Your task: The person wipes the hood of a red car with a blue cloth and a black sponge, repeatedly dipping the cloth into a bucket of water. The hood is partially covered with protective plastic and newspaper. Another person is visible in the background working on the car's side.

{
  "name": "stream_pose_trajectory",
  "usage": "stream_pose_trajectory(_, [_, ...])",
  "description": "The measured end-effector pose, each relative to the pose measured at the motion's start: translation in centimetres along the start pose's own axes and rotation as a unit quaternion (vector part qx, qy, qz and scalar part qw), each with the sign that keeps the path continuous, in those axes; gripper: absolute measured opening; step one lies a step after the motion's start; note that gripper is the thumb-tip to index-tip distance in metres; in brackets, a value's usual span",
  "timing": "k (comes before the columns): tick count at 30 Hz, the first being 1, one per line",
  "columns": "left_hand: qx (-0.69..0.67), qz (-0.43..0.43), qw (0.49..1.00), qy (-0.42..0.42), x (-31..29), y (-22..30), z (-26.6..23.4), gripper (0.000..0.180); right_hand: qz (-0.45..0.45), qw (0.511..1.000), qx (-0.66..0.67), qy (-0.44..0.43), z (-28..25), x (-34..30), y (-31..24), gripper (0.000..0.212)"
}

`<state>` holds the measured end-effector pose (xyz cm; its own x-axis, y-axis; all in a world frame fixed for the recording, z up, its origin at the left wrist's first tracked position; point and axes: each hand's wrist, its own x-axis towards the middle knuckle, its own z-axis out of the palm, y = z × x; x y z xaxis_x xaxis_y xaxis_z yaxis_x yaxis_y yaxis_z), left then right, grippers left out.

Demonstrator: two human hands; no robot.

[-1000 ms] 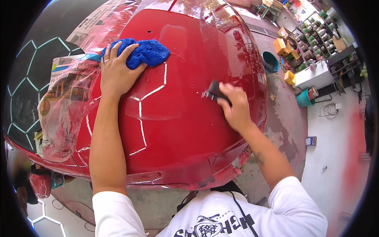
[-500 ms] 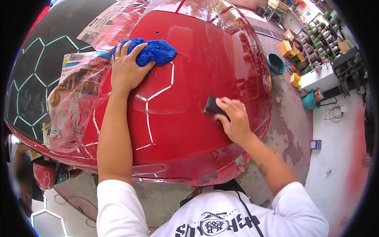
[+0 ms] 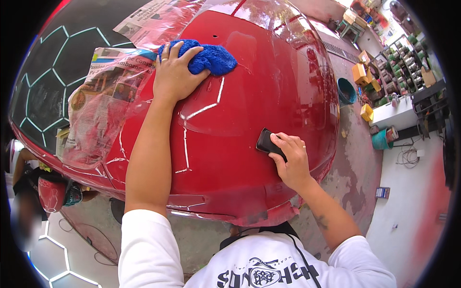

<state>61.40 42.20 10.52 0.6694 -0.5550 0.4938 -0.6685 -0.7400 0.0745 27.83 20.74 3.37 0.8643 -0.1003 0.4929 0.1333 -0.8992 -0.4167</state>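
Observation:
Before me lies a glossy red car body panel (image 3: 225,158), with white angular light lines showing on it. My left hand (image 3: 178,74) rests at the upper left of the panel, its fingers curled over a bunched blue cloth (image 3: 216,60). At the right of the panel, my right hand (image 3: 292,158) grips a black sanding block (image 3: 265,140) between thumb and fingers. The block lies flat against the red surface; its underside is hidden. A small dark hole (image 3: 215,36) shows in the panel beyond the cloth.
Newspaper and clear plastic (image 3: 103,105) cover part of the car beside its dark glass (image 3: 43,91). At lower left is another person (image 3: 26,192), partly cut off. A teal bucket (image 3: 346,91), yellow boxes (image 3: 360,74) and a rack of cans (image 3: 401,62) stand at right.
The view has shifted, so the car and both hands sit further right. My right hand and the block have moved slightly nearer me across the panel. The left hand stays on the cloth.

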Motion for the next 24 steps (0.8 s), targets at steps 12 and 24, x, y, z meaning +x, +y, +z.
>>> stream_pose_trajectory(12, [-0.006, -0.010, 1.000, 0.000, -0.1, -0.2, 0.1, 0.069, 0.007, 1.000, 0.007, -0.021, 0.5, -0.7, -2.4, 0.059])
stream_pose_trajectory(24, [-0.009, -0.013, 1.000, 0.004, -0.4, -0.6, 0.2, 0.066, -0.013, 1.000, 0.013, -0.006, 2.3, 1.0, -2.9, 0.058])
